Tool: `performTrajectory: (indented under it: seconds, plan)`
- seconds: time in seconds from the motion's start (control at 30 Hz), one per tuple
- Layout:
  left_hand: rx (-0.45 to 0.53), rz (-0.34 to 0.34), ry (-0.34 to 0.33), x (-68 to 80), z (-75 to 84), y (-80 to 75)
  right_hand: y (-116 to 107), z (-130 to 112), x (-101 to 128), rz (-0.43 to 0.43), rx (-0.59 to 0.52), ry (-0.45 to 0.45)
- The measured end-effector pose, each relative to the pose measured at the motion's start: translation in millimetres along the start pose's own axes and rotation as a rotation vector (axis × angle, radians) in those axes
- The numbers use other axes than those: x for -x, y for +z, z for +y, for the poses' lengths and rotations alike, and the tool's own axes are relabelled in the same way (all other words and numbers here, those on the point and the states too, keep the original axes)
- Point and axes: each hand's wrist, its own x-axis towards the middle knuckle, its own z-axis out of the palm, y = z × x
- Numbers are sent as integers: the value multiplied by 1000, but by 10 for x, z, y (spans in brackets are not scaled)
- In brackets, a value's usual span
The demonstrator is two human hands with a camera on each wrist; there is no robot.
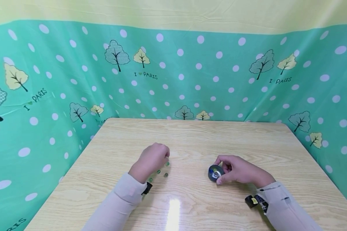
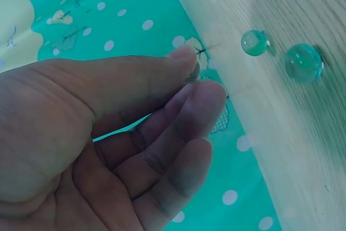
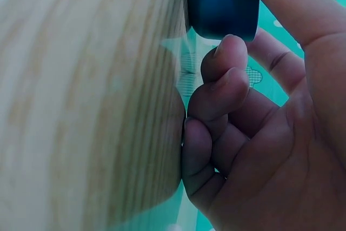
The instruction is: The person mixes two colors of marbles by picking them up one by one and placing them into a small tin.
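My left hand (image 1: 152, 159) is above the table, left of centre. In the left wrist view its thumb and fingertip pinch a small, mostly hidden glass marble (image 2: 194, 74). Several greenish glass marbles (image 1: 166, 175) lie on the wood under and beside that hand, one clear green marble (image 2: 304, 63) showing large in the left wrist view. My right hand (image 1: 243, 170) grips a small dark round cup (image 1: 210, 177) between thumb and index finger, its other fingers curled. Coloured marbles, including a blue one, show inside the cup. The cup's smooth side (image 3: 221, 6) appears blue in the right wrist view.
A light wooden table (image 1: 196, 138) carries everything. Behind and to both sides hangs a green curtain (image 1: 173, 64) with white dots and printed trees. A strip of light reflects off the table's near part. Black wrist cameras (image 1: 251, 201) sit at both cuffs.
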Motion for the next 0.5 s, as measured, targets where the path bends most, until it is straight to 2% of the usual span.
performTrajectory:
  seconds: [0.3,0.5]
  plan:
    - [-9,1,47,18,113,23,17,-5,-6,-6,-9,-9]
    - [-12,3,114,13,194,92,12,-14,-6,-9,-1,-12]
